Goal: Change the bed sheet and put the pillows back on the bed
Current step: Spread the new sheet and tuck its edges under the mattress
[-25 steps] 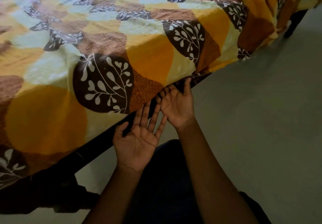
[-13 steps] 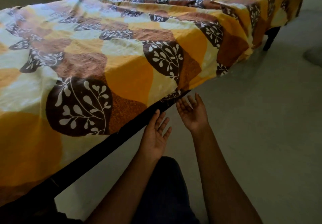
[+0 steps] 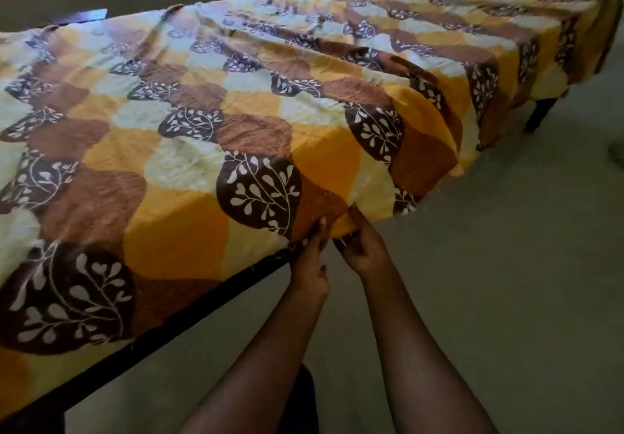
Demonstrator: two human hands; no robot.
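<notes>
A patterned bed sheet [image 3: 189, 170] of yellow, brown and cream leaf shapes covers the whole bed, from the left of the view to the far right corner, and hangs over the near side. Low on the left, the dark bed frame [image 3: 202, 302] shows bare beneath the hem. Midway along the near edge, the left hand [image 3: 309, 264] pinches the hanging hem, fingers pointing up against the cloth. Just beside it, the right hand [image 3: 364, 251] has its fingers curled round a fold of the same hem. Both forearms reach forward, nearly straight. The step in hand looks like tucking this side (no pillows are in view); next, the hem probably needs pushing in above the frame, working rightwards along the edge
</notes>
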